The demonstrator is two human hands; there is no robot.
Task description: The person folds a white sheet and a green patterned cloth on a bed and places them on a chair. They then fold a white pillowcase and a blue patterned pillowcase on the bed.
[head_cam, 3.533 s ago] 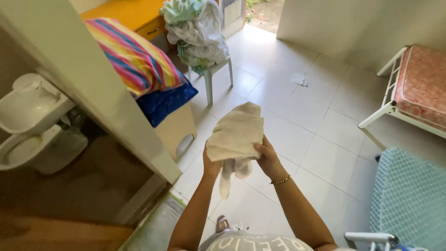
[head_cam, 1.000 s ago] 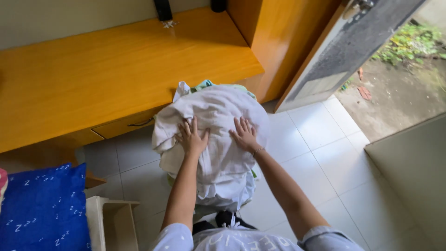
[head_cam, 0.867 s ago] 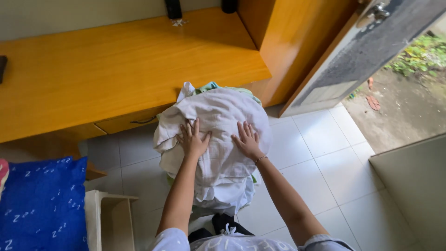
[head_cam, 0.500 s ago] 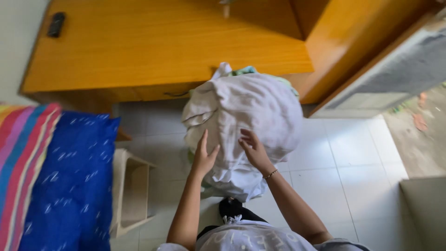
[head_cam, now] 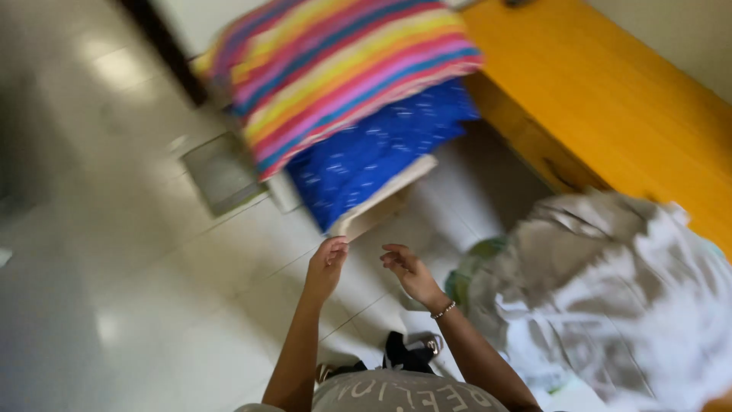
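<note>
Rainbow-striped cloth (head_cam: 343, 69), white-flecked blue cloth (head_cam: 374, 152), orange counter (head_cam: 610, 99)

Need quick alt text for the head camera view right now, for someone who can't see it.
Both hands are empty and raised in front of the person over a pale tiled floor, left hand beside right hand. A heap of white cloth lies to the right. Ahead, a striped cushion rests on a blue one, next to an orange wooden surface.

Beside the empty right hand (head_cam: 408, 273), a heap of crumpled white cloth (head_cam: 610, 297), matt and creased. Beyond both hands, a blue printed cloth cushion (head_cam: 374, 149) under striped multicoloured fabric (head_cam: 343, 65); smooth orange wood counter (head_cam: 610, 99); glossy pale floor tiles (head_cam: 114, 252).
</note>
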